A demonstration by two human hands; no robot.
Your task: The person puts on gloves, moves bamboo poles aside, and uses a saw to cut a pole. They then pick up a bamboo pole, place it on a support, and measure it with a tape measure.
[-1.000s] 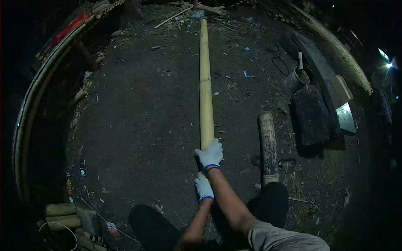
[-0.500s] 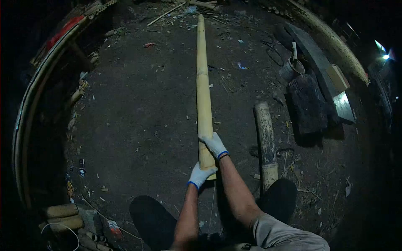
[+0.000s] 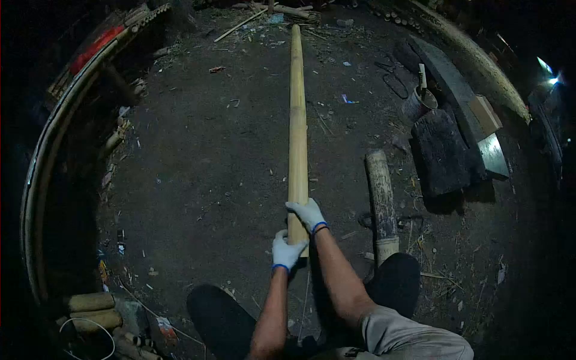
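Observation:
A long, pale yellow bamboo pole stretches away from me, its near end in my hands. My left hand, in a white glove with a blue cuff, grips the end from the left side. Slightly farther up, my right hand, gloved the same way, is wrapped over the pole from the right. The palms and the pole's underside are hidden. To the right, a short, thick bamboo piece with dark blotches lies on the ground near my knee.
On the right are a bucket with a tool in it, a dark block and a long grey beam. Cut bamboo pieces are stacked at the lower left. Curved bamboo rails run along the left. Debris litters the dirt floor.
The pole has shifted slightly right in view and looks turned about its length. My left hand's fingers now reach higher along its left side. Both hands still hold it.

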